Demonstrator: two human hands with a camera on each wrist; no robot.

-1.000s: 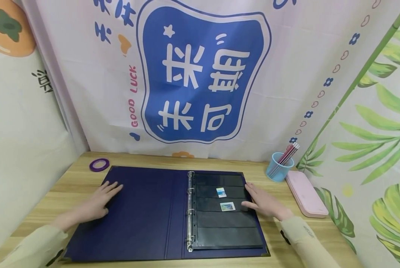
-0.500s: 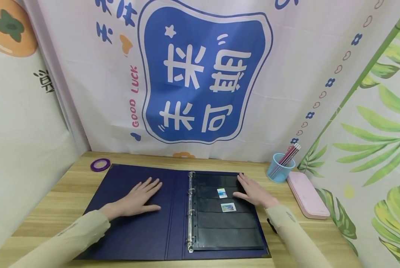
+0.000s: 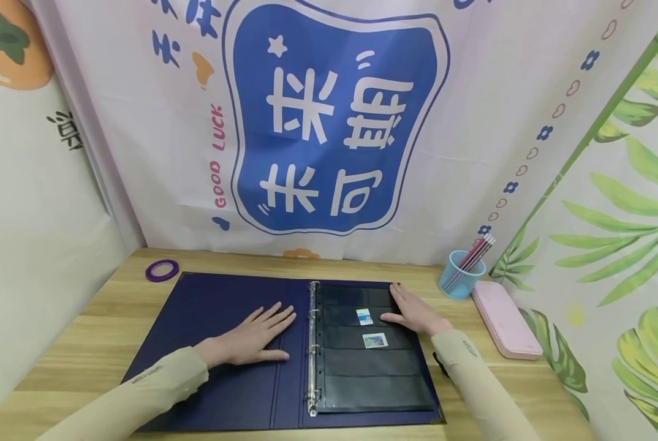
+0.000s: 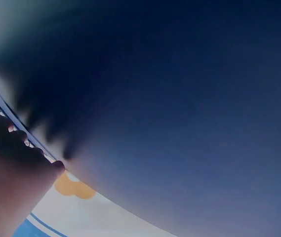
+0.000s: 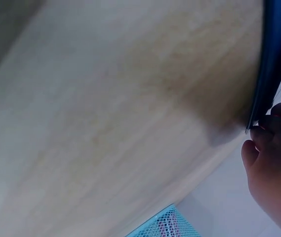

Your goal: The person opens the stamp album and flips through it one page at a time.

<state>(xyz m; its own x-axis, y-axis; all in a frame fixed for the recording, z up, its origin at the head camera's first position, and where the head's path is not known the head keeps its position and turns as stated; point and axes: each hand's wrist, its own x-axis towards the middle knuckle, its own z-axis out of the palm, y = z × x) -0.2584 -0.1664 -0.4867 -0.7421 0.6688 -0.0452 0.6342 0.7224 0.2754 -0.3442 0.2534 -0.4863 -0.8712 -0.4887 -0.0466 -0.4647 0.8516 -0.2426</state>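
A dark blue ring binder (image 3: pixel 219 306) lies spread open on the wooden table. Metal rings along its spine hold a black pocket page (image 3: pixel 373 392) on the right side. Two stamps sit in its pockets: a blue and white stamp (image 3: pixel 364 316) and, one row lower, a green and blue stamp (image 3: pixel 375 340). My left hand (image 3: pixel 252 337) lies with fingers spread on the inside of the left cover, fingertips pointing toward the rings. My right hand (image 3: pixel 417 311) rests on the upper right edge of the page and cover, fingers straight, thumb beside the upper stamp.
Behind the binder on the left lies a purple tape roll (image 3: pixel 162 270). A light blue mesh cup (image 3: pixel 461 278) with several pencils stands at the back right. Next to it is a pink case (image 3: pixel 506 320). A printed cloth (image 3: pixel 340 122) hangs along the table's back edge.
My left hand has moved right from the cover's outer left edge to near the spine. My right hand has shifted slightly left and away from me, further onto the page.
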